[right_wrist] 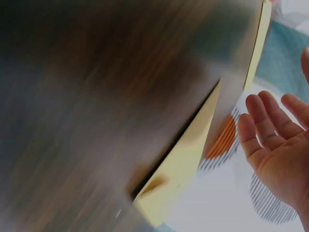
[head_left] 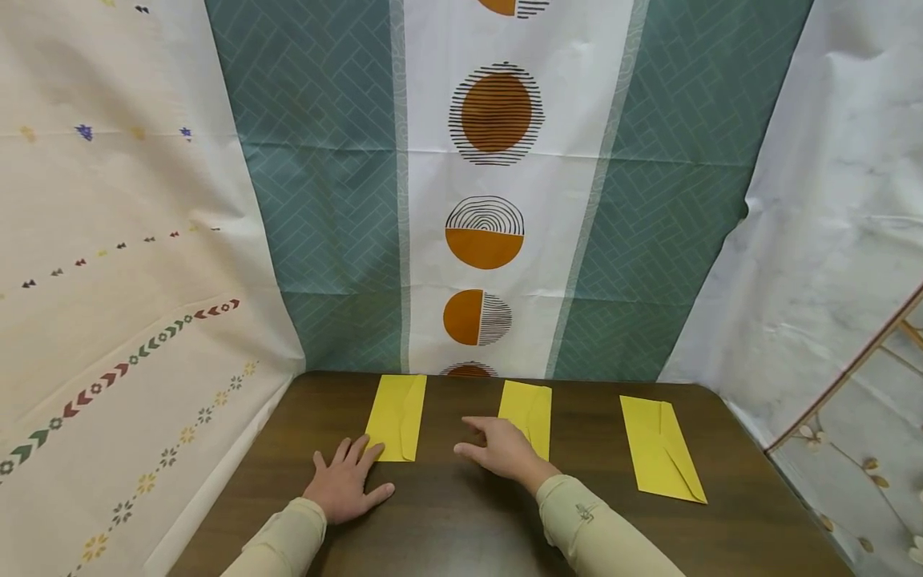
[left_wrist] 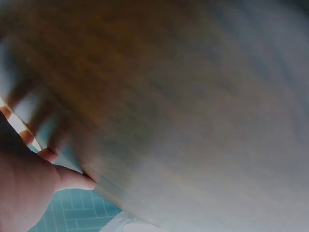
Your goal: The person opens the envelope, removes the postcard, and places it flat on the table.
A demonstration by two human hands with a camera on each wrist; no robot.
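Note:
Three yellow envelopes lie apart in a row on the dark wooden table: a left envelope (head_left: 395, 421), a middle envelope (head_left: 530, 413) and a right envelope (head_left: 659, 449). My left hand (head_left: 346, 485) rests palm down with spread fingers, its fingertips at the left envelope's lower left corner. In the left wrist view, the left hand's thumb (left_wrist: 75, 180) meets the tabletop. My right hand (head_left: 501, 449) hovers empty over the table, covering part of the middle envelope's lower left side. The right wrist view shows that right hand (right_wrist: 277, 150) apart from a yellow envelope (right_wrist: 186, 162).
The wooden table (head_left: 447, 529) has rounded far corners. Behind it hangs a green and white curtain (head_left: 332, 200) with orange circles. A patterned cream cloth (head_left: 130, 264) borders the left side, and a white marbled sheet (head_left: 815, 264) the right.

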